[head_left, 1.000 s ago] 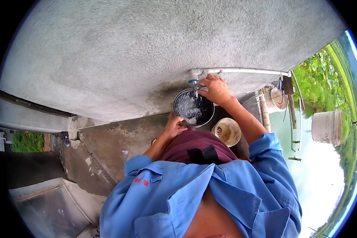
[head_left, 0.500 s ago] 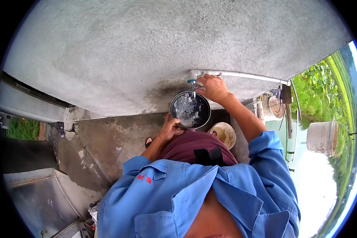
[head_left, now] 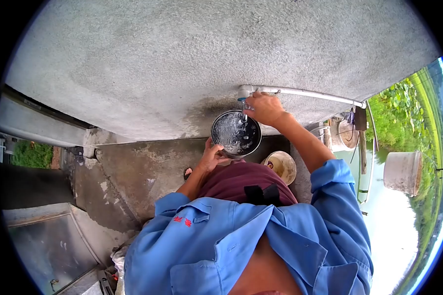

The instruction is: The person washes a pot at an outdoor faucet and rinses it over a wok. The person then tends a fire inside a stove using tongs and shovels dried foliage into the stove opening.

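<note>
A round dark pot (head_left: 236, 133) with a pale rim and bubbly water inside is under the tap (head_left: 244, 117). My left hand (head_left: 212, 155) grips the pot's lower left side, with the thumb near the rim. My right hand (head_left: 265, 109) is closed around the tap's handle, which its fingers mostly cover. A white pipe (head_left: 310, 93) runs along the wall from the tap to the right. Just right of my lap, a whitish bucket (head_left: 286, 167) stands below the pot.
The rough grey wall (head_left: 182, 59) rises in front. Wet concrete floor (head_left: 133, 172) lies to the left. At the right are another bucket (head_left: 347, 133), a hanging whitish bucket (head_left: 401, 173), water and green plants. A framed panel (head_left: 49, 250) is at the lower left.
The bubbly water in the pot has changed its pattern, with more dark surface showing at the lower right. My right hand has turned slightly over the tap handle; my left hand keeps its hold.
</note>
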A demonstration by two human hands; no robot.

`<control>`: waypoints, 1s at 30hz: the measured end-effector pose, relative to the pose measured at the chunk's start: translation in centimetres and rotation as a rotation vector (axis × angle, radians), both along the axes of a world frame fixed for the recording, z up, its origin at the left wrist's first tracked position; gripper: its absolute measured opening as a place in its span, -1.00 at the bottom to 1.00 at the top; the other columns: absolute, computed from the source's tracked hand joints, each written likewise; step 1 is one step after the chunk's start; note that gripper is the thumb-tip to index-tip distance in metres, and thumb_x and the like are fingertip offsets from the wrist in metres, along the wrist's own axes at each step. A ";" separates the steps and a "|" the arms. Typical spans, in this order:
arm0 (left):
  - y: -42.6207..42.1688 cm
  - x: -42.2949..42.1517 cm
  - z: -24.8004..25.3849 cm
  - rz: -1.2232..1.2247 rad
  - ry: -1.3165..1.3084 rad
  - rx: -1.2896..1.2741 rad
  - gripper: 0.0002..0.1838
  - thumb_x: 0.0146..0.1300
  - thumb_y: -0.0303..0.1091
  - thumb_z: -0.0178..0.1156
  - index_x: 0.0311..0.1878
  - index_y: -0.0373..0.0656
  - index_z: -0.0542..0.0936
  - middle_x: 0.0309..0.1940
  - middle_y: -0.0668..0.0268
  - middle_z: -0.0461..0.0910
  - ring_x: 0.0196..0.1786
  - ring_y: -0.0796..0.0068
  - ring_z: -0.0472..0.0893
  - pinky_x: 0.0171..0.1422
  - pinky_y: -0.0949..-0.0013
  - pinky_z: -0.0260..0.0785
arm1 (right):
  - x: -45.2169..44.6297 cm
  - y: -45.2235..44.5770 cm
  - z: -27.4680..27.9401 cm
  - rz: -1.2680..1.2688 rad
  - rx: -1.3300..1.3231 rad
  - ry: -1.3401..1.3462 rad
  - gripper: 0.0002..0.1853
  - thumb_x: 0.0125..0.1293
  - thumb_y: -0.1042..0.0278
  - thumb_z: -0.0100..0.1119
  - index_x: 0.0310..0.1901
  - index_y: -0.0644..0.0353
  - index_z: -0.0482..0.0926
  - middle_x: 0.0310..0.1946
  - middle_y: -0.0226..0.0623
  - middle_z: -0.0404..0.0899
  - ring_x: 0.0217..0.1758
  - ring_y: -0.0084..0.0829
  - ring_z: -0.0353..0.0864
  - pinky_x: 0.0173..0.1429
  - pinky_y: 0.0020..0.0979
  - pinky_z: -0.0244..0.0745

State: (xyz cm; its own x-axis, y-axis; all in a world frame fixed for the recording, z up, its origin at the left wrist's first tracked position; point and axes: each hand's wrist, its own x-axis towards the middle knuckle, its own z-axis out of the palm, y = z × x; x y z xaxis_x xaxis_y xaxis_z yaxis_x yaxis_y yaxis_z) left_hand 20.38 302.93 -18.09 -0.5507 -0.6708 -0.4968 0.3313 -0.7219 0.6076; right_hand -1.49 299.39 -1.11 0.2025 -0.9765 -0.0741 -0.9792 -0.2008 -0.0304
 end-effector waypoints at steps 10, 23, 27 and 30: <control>0.0 -0.3 -1.1 0.000 -0.003 -0.018 -0.25 -0.09 -0.35 0.11 0.16 0.15 -0.06 -0.02 0.14 0.22 -0.07 0.05 0.40 0.01 -0.14 0.22 | 0.6 0.0 0.3 -0.074 0.048 -0.047 -0.57 0.08 0.07 0.02 -0.14 0.23 0.30 -0.28 -0.09 0.47 -0.17 -0.15 0.48 -0.13 -0.24 0.38; 1.6 -0.1 0.0 0.061 -0.119 -0.032 -0.04 -0.16 -0.30 0.22 0.27 0.12 -0.18 -0.27 0.32 0.42 -0.26 0.47 0.41 -0.06 -0.02 0.26 | 0.7 -0.9 -3.7 -0.457 0.067 -0.867 -0.73 0.09 0.28 0.03 -0.33 0.28 0.23 -0.71 -0.08 0.41 -0.78 -0.33 0.47 -0.80 -0.39 0.39; 2.7 0.8 -0.7 0.060 -0.118 -0.046 -0.06 -0.15 -0.32 0.20 0.26 0.11 -0.17 -0.24 0.27 0.40 -0.26 0.44 0.41 -0.05 -0.06 0.25 | 1.0 -0.6 -3.7 -0.532 0.052 -0.940 -0.72 0.09 0.29 0.04 -0.34 0.29 0.22 -0.75 -0.15 0.37 -0.83 -0.40 0.42 -0.81 -0.42 0.38; 3.8 2.1 -1.9 0.094 -0.111 -0.033 -0.08 -0.14 -0.34 0.19 0.26 0.11 -0.16 -0.24 0.27 0.39 -0.29 0.44 0.40 -0.06 -0.03 0.27 | 1.2 -0.5 -4.0 -0.564 0.002 -0.898 -0.72 0.10 0.29 0.03 -0.34 0.30 0.21 -0.75 -0.19 0.36 -0.84 -0.42 0.40 -0.82 -0.43 0.36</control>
